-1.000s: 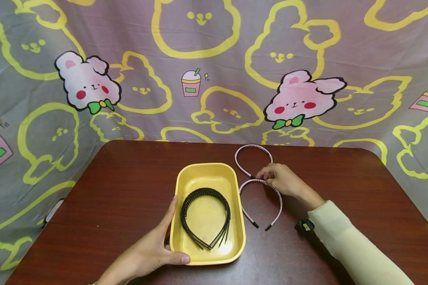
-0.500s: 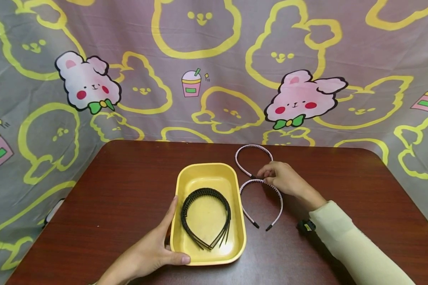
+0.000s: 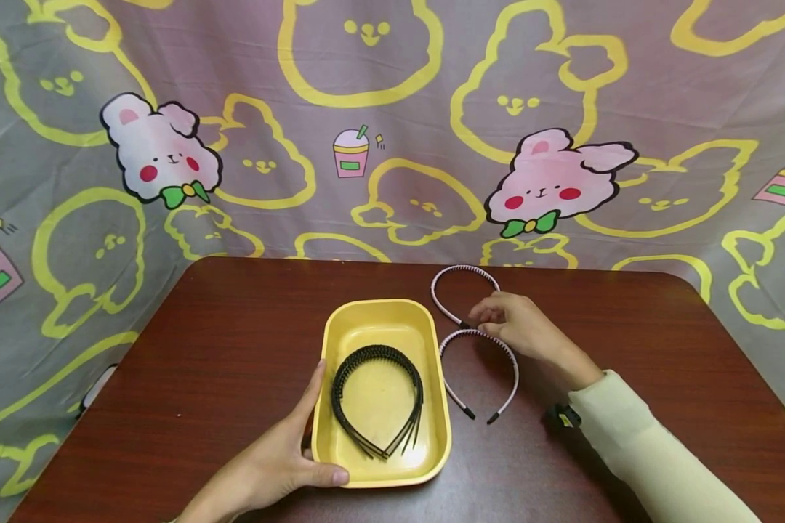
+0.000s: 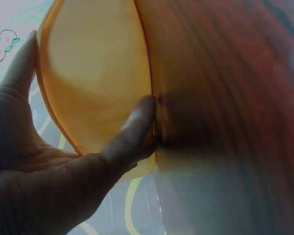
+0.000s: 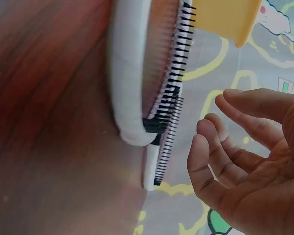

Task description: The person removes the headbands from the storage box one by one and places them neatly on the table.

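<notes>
My left hand grips the near left corner of a yellow plastic tray, its thumb over the near rim and the fingers along the side wall. Inside the tray lies a bundle of black toothed headbands. Just right of it, two pale pink headbands lie on the table: a near one with its black-tipped ends toward me, and a far one whose ends come down to the near one's top. My right hand hovers over where they meet. In the right wrist view its loosely bent fingers hold nothing.
The brown wooden table ends at a cartoon-printed cloth hung behind it and at both sides. A small black device sits at the right wrist beside the pale sleeve.
My right hand has risen slightly and its fingers have drawn away from the pale headbands. The headbands, the tray and my left hand stay in place.
</notes>
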Available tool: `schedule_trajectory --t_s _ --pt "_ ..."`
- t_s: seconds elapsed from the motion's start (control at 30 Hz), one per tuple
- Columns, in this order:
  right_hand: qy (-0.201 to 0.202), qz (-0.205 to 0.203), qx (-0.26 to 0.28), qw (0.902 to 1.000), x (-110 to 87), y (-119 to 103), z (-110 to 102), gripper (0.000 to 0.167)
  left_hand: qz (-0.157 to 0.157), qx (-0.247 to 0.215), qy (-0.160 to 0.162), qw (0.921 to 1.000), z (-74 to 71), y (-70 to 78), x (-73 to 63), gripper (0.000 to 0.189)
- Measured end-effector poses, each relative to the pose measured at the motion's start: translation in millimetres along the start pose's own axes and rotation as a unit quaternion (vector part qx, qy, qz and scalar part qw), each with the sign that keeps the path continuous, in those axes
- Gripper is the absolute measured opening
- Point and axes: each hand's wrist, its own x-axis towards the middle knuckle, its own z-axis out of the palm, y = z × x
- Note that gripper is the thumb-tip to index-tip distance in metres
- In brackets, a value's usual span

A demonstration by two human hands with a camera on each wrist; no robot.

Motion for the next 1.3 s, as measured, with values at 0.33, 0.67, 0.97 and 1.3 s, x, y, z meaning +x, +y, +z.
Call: schedule_trajectory --t_s 0.33,0.67,0.97,1.3 --pt "0.017 -0.011 0.008 0.9998 -2.6 -15 -1 0.014 -0.001 -0.001 -0.002 1.0000 -0.6 0.4 0.1 0.141" --pt "0.033 -0.047 0.015 0.9983 -4.1 -28 -1 0.017 -0.001 0.011 0.003 0.9999 -0.2 1.3 -0.7 0.141" --pt "0.043 -0.075 0.034 0.9957 -5.0 -41 3 0.018 0.000 0.007 0.002 1.0000 -0.1 1.0 -0.3 0.142" --pt "0.051 -0.090 0.049 0.9934 -5.1 -52 10 0.019 -0.007 0.013 0.002 0.9999 -0.3 1.5 0.3 0.142"
